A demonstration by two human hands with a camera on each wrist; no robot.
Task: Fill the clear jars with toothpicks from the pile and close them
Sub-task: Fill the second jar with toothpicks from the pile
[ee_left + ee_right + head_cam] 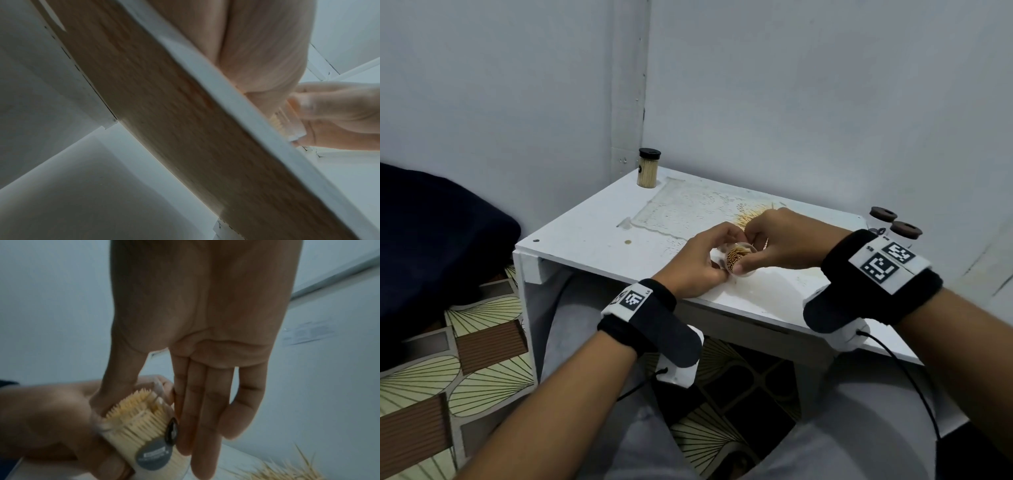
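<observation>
At the near edge of the white table (585,236) the person's left hand (698,263) is wrapped around a clear jar (736,258), fingers and thumb curled about its wall, tilting the open mouth back toward the body so the packed toothpick tips (736,257) show as a tight golden cluster. The right hand (780,240) works at that same mouth — its thumb rests on the near rim, and from the right wrist view the fingers (205,410) lie long and pressed side by side against the jar's far side, beside a round grey label (153,456) on the glass. Whether those fingers pinch any toothpicks I cannot tell. Just behind the hands, on a pale patterned mat (688,205), lies the loose pile of toothpicks (753,216), partly hidden by the right hand. At the far left corner of the table stands a filled jar with a dark lid (648,168), upright — and at the right edge, past the right wrist, two more dark-lidded jars (893,224) stand close together.
</observation>
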